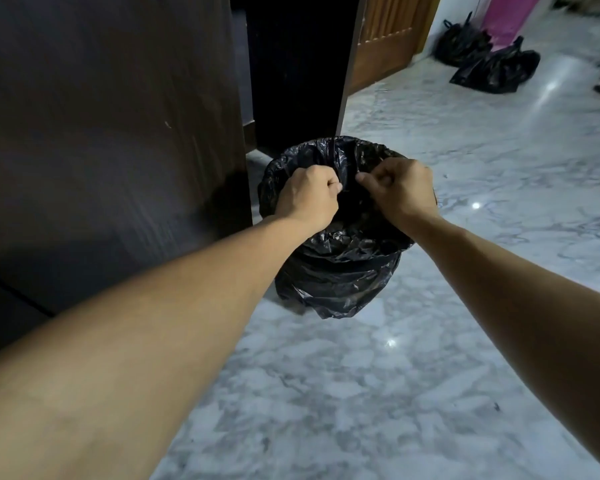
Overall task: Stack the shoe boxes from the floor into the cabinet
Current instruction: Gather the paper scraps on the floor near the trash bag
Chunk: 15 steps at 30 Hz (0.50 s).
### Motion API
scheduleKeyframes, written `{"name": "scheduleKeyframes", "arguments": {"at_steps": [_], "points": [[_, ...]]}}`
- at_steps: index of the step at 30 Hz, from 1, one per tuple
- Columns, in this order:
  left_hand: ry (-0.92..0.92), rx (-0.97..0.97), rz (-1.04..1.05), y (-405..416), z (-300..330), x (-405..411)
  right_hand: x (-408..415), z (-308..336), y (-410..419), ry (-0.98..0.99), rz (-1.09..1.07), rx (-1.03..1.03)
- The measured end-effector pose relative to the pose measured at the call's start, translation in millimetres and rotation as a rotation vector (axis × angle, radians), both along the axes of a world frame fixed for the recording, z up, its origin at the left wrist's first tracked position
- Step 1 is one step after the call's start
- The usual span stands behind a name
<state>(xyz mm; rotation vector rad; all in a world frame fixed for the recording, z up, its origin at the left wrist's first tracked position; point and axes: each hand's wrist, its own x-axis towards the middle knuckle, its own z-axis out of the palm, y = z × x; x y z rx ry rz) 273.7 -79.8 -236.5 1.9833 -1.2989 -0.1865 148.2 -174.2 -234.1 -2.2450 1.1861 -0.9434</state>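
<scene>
Head view: left hand [307, 197] and right hand [400, 192] both pinch the black bag [340, 258] at its mouth, bag hanging straight below; dark cabinet [111, 133] lies left, nearer the left hand.

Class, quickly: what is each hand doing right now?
Left hand: closed, gripping the rim of the black plastic bag.
Right hand: closed, pinching the same bag's rim.

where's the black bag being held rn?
Head view, centre: the black plastic bag hangs over the marble floor, gripped at its open rim by the left hand and right hand, just right of the dark cabinet panel.
</scene>
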Motion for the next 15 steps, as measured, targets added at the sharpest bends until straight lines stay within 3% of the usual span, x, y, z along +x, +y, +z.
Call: {"name": "scheduleKeyframes", "arguments": {"at_steps": [4, 8, 12, 15], "points": [[-0.161, -0.091, -0.096, 22.1, 2.9, -2.7, -6.8, -0.6, 14.9, 0.115, 0.027, -0.148], [-0.361, 0.000, -0.197, 51.8, -7.5, 1.0, -26.7, -4.1, 28.0, 0.243, 0.092, -0.224], [-0.340, 0.186, -0.224, 69.8, -13.7, 1.5, -49.2, 4.9, 36.9, 0.402, 0.175, -0.222], [-0.279, 0.191, -0.195, 73.9, -10.8, -2.5, -64.1, 14.6, 46.7, 0.439, 0.239, -0.145]]}}
